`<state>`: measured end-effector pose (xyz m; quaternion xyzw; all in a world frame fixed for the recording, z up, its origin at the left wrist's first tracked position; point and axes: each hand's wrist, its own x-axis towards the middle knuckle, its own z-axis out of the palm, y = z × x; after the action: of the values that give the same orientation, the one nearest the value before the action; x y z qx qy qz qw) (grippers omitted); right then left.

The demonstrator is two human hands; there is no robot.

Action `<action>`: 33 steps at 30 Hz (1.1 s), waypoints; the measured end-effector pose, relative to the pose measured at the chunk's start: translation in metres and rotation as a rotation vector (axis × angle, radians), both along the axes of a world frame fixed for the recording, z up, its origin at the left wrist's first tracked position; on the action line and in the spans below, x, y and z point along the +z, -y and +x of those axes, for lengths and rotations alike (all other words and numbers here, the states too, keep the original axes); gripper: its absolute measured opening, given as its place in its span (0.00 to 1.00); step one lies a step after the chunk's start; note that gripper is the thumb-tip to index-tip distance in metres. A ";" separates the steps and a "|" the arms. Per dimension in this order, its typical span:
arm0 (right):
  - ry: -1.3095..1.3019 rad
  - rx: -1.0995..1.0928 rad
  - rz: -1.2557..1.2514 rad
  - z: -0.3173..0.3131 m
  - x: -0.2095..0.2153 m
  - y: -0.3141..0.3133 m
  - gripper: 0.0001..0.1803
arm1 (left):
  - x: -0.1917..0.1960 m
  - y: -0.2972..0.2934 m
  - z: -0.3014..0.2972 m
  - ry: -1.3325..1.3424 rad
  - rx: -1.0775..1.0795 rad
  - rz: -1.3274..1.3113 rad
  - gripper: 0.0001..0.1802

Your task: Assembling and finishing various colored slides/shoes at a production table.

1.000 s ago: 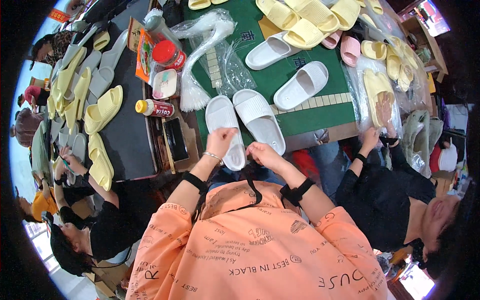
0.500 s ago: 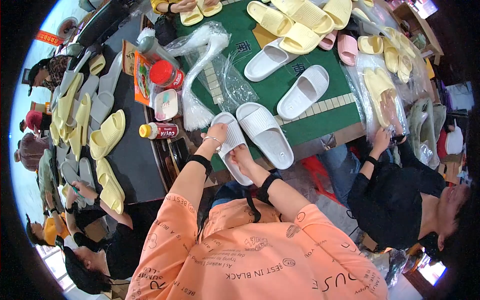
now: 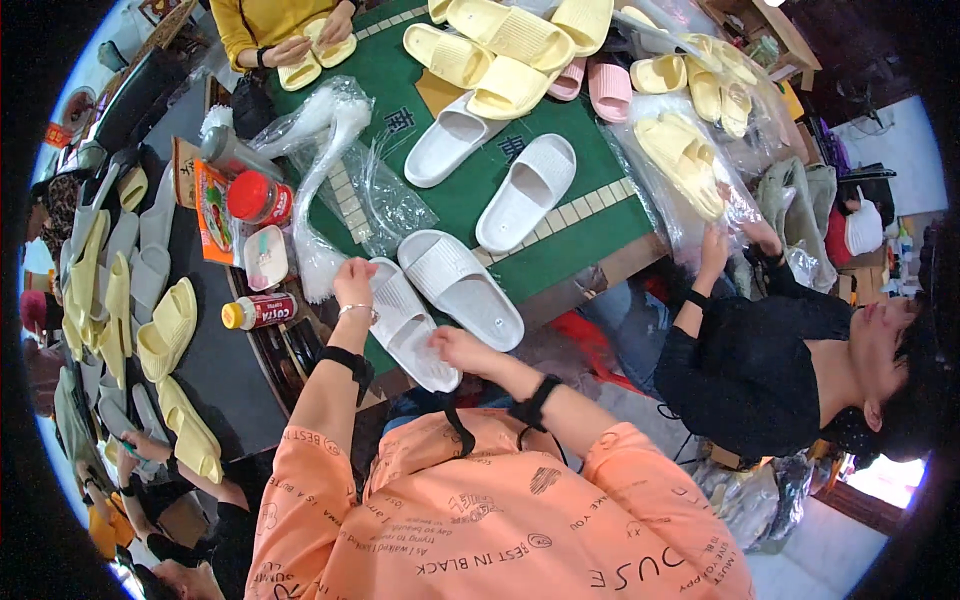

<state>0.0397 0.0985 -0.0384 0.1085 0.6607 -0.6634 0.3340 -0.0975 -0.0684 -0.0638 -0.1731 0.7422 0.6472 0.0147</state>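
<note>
In front of me a light grey ribbed slide slipper (image 3: 393, 312) lies at the near table edge, its heel toward me. A second grey slipper (image 3: 455, 285) lies beside it on the right. My left hand (image 3: 354, 284), fingers curled in, is at the first slipper's toe end, close to the cut ends of a bundle of thin white plastic strands (image 3: 322, 235). My right hand (image 3: 466, 351) hovers over the first slipper's heel edge, thumb and fingers drawn together. Whatever either hand may hold is too small to see.
Two more grey slippers (image 3: 527, 192) and a pile of yellow slippers (image 3: 510, 35) cover the green mat (image 3: 390, 195). Left stand a red-lidded jar (image 3: 258, 197), a bottle (image 3: 258, 311) and a small dish (image 3: 266, 258). A co-worker (image 3: 760, 350) at right handles a bagged yellow slipper (image 3: 680, 165).
My left hand has left the slipper's strap and moved to beside the strand ends. My right hand has come up out of the slipper's footbed to its right edge. The view has shifted right.
</note>
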 end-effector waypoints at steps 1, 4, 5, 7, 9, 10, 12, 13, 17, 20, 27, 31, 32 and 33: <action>-0.194 -0.043 0.005 0.014 -0.007 -0.022 0.10 | 0.008 -0.006 -0.005 0.001 -0.002 0.003 0.11; -0.116 -0.034 0.173 0.029 0.008 -0.083 0.13 | 0.019 -0.005 -0.022 0.141 0.064 -0.030 0.11; -0.156 -0.109 0.135 0.033 -0.006 -0.095 0.13 | 0.014 -0.004 -0.028 0.081 0.036 -0.202 0.11; -0.221 -0.172 0.244 0.037 -0.007 -0.122 0.11 | 0.027 -0.027 -0.021 -0.106 -0.069 -0.452 0.11; -0.201 -0.180 0.336 0.034 -0.009 -0.135 0.10 | 0.033 -0.034 -0.015 -0.129 -0.158 -0.528 0.09; -0.204 -0.179 0.336 0.036 -0.007 -0.137 0.10 | 0.035 -0.042 -0.009 -0.132 -0.156 -0.528 0.09; -0.183 -0.441 0.314 0.034 0.005 -0.140 0.08 | 0.041 -0.052 0.006 -0.200 -0.460 -0.719 0.09; -0.210 -0.433 0.305 0.031 0.012 -0.137 0.08 | 0.035 -0.047 0.009 -0.143 -0.561 -0.782 0.13; 0.018 -0.768 -0.060 0.036 0.029 -0.131 0.06 | 0.031 -0.058 0.024 -0.060 -0.576 -0.763 0.16; 0.045 -0.908 -0.356 0.023 0.035 -0.124 0.04 | 0.030 -0.061 0.025 -0.092 -0.578 -0.811 0.17; 0.061 -0.721 -0.821 -0.015 0.036 -0.094 0.04 | 0.029 -0.062 0.009 0.007 -0.597 -0.795 0.16; 0.115 -0.550 -0.542 -0.019 -0.004 -0.080 0.07 | 0.027 -0.067 0.001 0.032 -0.584 -0.696 0.11; 0.108 -0.581 -0.429 -0.022 -0.007 -0.070 0.08 | 0.024 -0.066 -0.001 0.007 -0.598 -0.762 0.11; 0.121 -0.554 -0.337 -0.025 -0.008 -0.062 0.07 | 0.022 -0.065 -0.003 -0.021 -0.611 -0.827 0.11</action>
<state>0.0145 0.1604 -0.0469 0.2663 0.4661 -0.8214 0.1928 -0.1004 -0.0036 -0.0417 0.0667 0.9530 0.2673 0.1261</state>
